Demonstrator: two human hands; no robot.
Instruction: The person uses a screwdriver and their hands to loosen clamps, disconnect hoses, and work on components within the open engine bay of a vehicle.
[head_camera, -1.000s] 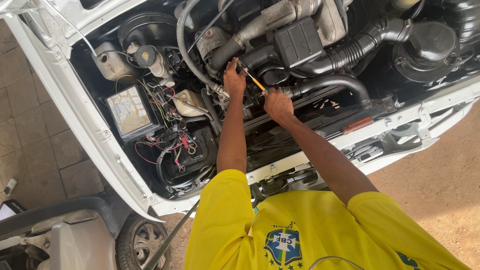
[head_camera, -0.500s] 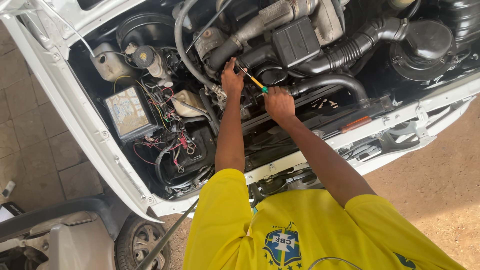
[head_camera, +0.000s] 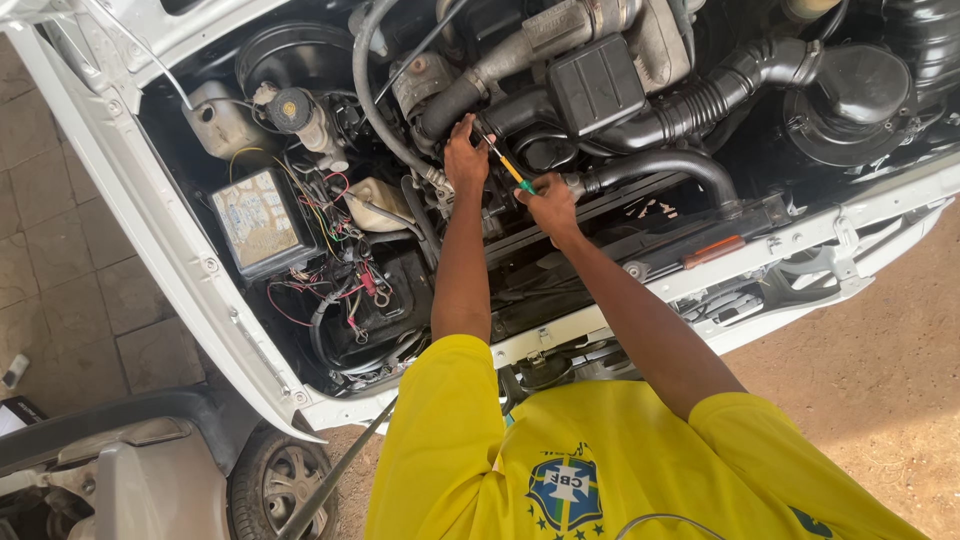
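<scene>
The right hand (head_camera: 549, 203) is closed around the green-and-yellow-handled screwdriver (head_camera: 508, 167), whose tip points far-left into the engine bay. The left hand (head_camera: 465, 157) grips parts just beside that tip, near the grey curved hose (head_camera: 372, 105).

Open engine bay (head_camera: 170, 250): battery (head_camera: 262, 220), black airbox (head_camera: 597, 84), ribbed hose (head_camera: 700, 100).

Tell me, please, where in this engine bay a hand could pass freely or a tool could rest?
The flat white front panel right of the right hand is bare. Around the left hand and screwdriver, hoses crowd in; the wiring beside the fuse box is tangled.
</scene>
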